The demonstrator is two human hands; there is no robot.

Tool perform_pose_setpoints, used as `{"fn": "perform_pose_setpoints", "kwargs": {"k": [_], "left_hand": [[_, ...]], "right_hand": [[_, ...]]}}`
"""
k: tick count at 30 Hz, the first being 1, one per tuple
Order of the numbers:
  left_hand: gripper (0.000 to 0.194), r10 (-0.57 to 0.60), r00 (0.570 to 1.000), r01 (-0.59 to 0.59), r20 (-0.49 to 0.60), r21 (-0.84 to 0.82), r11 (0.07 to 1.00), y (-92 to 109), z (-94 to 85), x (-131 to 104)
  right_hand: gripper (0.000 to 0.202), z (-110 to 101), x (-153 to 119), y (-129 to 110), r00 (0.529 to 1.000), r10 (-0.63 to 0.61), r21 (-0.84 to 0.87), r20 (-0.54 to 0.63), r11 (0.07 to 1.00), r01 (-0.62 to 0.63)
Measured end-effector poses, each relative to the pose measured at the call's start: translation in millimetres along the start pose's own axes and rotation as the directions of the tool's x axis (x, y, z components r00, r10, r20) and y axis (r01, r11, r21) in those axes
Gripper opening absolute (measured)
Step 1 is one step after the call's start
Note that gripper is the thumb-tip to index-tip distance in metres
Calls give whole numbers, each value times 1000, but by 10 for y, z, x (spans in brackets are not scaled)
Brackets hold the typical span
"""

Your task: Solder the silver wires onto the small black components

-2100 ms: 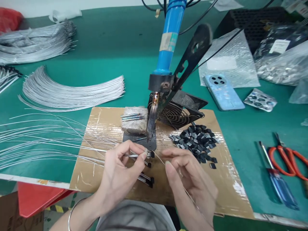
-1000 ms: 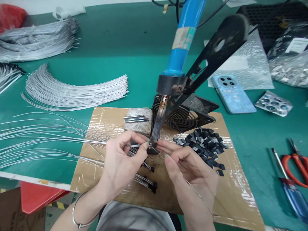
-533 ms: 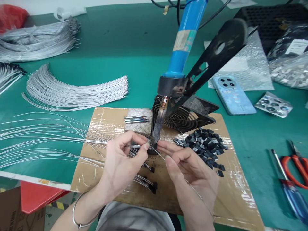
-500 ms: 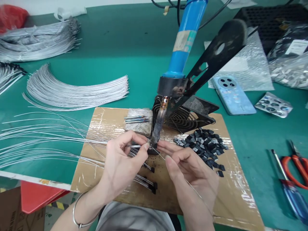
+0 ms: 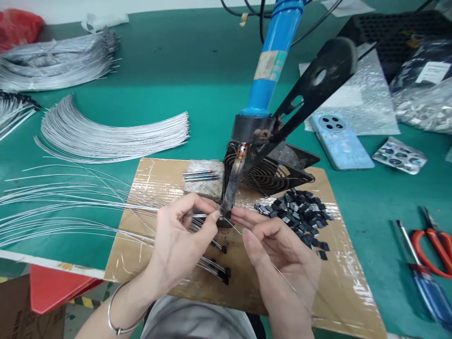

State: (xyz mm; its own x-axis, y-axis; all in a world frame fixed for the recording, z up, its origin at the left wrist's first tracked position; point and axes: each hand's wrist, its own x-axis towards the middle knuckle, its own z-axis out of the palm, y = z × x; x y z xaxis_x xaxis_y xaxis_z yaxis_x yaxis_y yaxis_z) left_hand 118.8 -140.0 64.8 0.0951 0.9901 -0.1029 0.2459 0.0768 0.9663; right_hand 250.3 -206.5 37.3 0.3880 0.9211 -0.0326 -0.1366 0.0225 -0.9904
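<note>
Finger and thumb of my left hand (image 5: 181, 240) pinch thin white wire (image 5: 199, 215), its end right by the tip of the soldering iron (image 5: 231, 186). The iron's blue handle slants up and away, held in a black metal bracket (image 5: 314, 80). My right hand (image 5: 286, 263) is closed on a thin strand of solder wire (image 5: 237, 229), which runs across the palm and up to the same tip. Where wire, solder and tip meet, my fingertips partly hide the contact. Below my left hand lie wires with black connectors (image 5: 224, 274) on their ends.
Loose black connectors (image 5: 296, 214) lie heaped on the cardboard (image 5: 346, 282) to the right. Behind the iron sits a black fan (image 5: 278, 172). Bundled white wires (image 5: 116, 134) lie left; a blue phone (image 5: 342, 141), screwdriver (image 5: 431, 292) and red-handled pliers (image 5: 432, 242) lie right.
The view has shifted very slightly. Both hands stay in the same pose at the iron's tip, and nothing has been let go or picked up.
</note>
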Motion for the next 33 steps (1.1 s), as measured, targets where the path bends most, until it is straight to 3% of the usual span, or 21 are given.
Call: {"fn": "perform_pose_setpoints", "kwargs": {"k": [15, 33], "left_hand": [[12, -3, 1000, 3, 11, 24, 1000, -12, -6, 4], [15, 27, 1000, -27, 1, 46, 999, -8, -11, 12]], "right_hand": [[20, 20, 8, 35, 997, -65, -105, -33, 993, 61], [19, 31, -7, 65, 998, -67, -101, -21, 993, 64]]}}
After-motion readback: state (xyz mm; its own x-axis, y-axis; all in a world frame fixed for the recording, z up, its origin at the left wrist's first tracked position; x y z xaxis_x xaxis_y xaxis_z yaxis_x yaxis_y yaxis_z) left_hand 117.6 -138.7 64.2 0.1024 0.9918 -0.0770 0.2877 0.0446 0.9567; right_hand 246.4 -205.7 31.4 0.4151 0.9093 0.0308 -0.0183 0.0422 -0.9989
